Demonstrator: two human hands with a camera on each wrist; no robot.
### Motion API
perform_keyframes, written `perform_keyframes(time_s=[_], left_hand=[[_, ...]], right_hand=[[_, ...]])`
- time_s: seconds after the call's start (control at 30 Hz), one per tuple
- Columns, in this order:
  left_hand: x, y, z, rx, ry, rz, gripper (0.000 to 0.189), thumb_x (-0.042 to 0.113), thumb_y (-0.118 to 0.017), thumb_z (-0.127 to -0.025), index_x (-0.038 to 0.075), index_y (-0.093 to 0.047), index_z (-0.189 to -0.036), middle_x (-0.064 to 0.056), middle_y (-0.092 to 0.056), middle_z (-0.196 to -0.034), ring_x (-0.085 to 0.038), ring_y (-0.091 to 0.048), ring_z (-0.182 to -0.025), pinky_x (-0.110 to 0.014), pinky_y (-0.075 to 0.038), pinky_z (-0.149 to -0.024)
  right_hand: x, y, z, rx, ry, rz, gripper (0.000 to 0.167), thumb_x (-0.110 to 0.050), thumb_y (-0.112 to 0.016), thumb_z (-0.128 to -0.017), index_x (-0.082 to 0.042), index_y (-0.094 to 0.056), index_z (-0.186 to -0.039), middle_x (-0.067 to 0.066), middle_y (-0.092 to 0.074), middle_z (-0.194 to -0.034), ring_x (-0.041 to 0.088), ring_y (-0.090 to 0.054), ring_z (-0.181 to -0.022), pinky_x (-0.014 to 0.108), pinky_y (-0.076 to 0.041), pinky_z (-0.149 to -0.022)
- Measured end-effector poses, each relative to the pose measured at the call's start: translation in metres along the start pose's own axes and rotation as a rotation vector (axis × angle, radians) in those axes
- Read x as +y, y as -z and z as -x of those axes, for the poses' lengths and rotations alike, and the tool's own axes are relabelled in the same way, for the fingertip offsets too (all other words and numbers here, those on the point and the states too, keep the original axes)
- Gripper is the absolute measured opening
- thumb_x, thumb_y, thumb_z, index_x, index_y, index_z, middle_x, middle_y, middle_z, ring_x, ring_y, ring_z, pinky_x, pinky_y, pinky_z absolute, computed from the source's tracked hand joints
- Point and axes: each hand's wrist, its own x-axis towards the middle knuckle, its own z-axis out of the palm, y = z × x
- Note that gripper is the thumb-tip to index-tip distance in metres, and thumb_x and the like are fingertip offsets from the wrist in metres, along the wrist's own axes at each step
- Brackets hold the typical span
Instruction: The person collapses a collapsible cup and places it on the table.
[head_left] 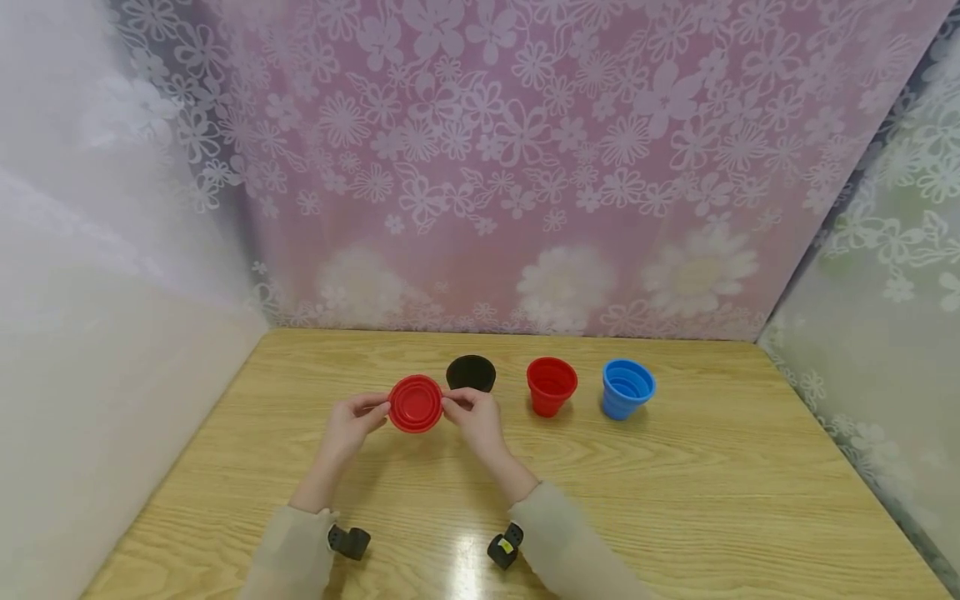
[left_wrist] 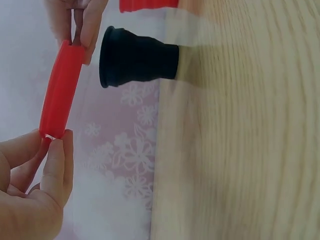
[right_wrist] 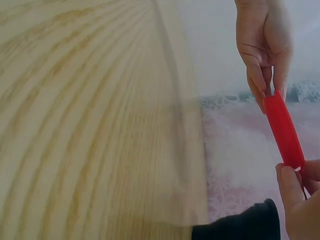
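Note:
Between my two hands, above the table, is a red collapsible cup (head_left: 416,403) folded flat into a ringed disc. My left hand (head_left: 356,423) pinches its left edge with thumb and fingers. Its right edge is pinched by my right hand (head_left: 476,419). Edge-on, the folded cup (left_wrist: 62,90) looks like a thick red band in the left wrist view. Just behind my right hand stands a black cup (head_left: 471,373), its lower part hidden by that hand in the head view; the left wrist view shows it expanded and upright on the table.
An expanded red cup (head_left: 551,387) stands right of the black one, and a blue cup (head_left: 627,388) stands farther right. All are on a wood-grain table (head_left: 712,500). A flowered pink curtain (head_left: 487,167) hangs along the back edge, with pale sheets at both sides.

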Motion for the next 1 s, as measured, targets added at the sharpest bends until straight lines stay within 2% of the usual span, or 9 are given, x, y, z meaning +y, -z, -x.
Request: perform_keyframes(time_s=[0.13, 0.27, 0.6, 0.7, 0.83, 1.0], left_hand=[[-0.005, 0.007, -0.002, 0.016, 0.018, -0.01, 0.025, 0.002, -0.056, -0.085, -0.011, -0.057, -0.107, -0.02, -0.057, -0.104, -0.015, -0.058, -0.088, -0.027, -0.049, -0.077], [-0.011, 0.013, -0.005, 0.04, 0.033, -0.031, 0.025, 0.001, -0.057, -0.085, -0.011, -0.058, -0.106, -0.02, -0.057, -0.104, -0.014, -0.058, -0.088, -0.027, -0.048, -0.077], [-0.023, 0.023, -0.024, 0.063, 0.098, -0.194, 0.024, 0.008, -0.057, -0.086, -0.006, -0.061, -0.105, -0.019, -0.058, -0.105, -0.022, -0.059, -0.088, -0.032, -0.049, -0.077], [-0.027, 0.025, -0.031, 0.062, 0.091, -0.247, 0.024, 0.008, -0.057, -0.086, -0.006, -0.061, -0.104, -0.02, -0.059, -0.104, -0.024, -0.059, -0.087, -0.036, -0.049, -0.077], [-0.031, 0.025, -0.038, 0.066, 0.08, -0.285, 0.022, 0.003, -0.057, -0.084, -0.008, -0.062, -0.102, -0.022, -0.06, -0.101, -0.024, -0.059, -0.085, -0.037, -0.049, -0.075], [-0.038, 0.023, -0.05, 0.043, 0.09, -0.292, 0.021, -0.002, -0.055, -0.083, -0.01, -0.061, -0.102, -0.023, -0.06, -0.099, -0.02, -0.059, -0.08, -0.034, -0.05, -0.071]], right_hand=[[0.003, -0.013, -0.001, 0.025, 0.006, 0.072, 0.013, 0.0, -0.061, -0.081, 0.008, -0.065, -0.09, 0.016, -0.064, -0.086, 0.021, -0.061, -0.074, 0.025, -0.051, -0.064], [0.005, -0.023, 0.001, 0.022, -0.003, 0.117, 0.015, 0.001, -0.061, -0.081, 0.008, -0.065, -0.093, 0.016, -0.064, -0.089, 0.023, -0.061, -0.079, 0.026, -0.051, -0.067], [0.013, -0.036, -0.007, -0.066, -0.06, 0.046, 0.023, 0.004, -0.057, -0.081, 0.013, -0.059, -0.103, 0.023, -0.061, -0.099, 0.029, -0.058, -0.092, 0.032, -0.049, -0.077], [0.017, -0.039, -0.01, -0.103, -0.11, 0.047, 0.028, 0.003, -0.057, -0.082, 0.013, -0.056, -0.108, 0.023, -0.059, -0.102, 0.029, -0.056, -0.095, 0.032, -0.048, -0.079], [0.023, -0.043, -0.016, -0.158, -0.188, 0.058, 0.033, 0.001, -0.056, -0.083, 0.011, -0.053, -0.114, 0.021, -0.056, -0.111, 0.028, -0.052, -0.104, 0.033, -0.045, -0.083], [0.031, -0.045, -0.023, -0.187, -0.224, 0.045, 0.036, 0.002, -0.054, -0.083, 0.013, -0.05, -0.117, 0.022, -0.053, -0.115, 0.03, -0.047, -0.109, 0.037, -0.041, -0.089]])
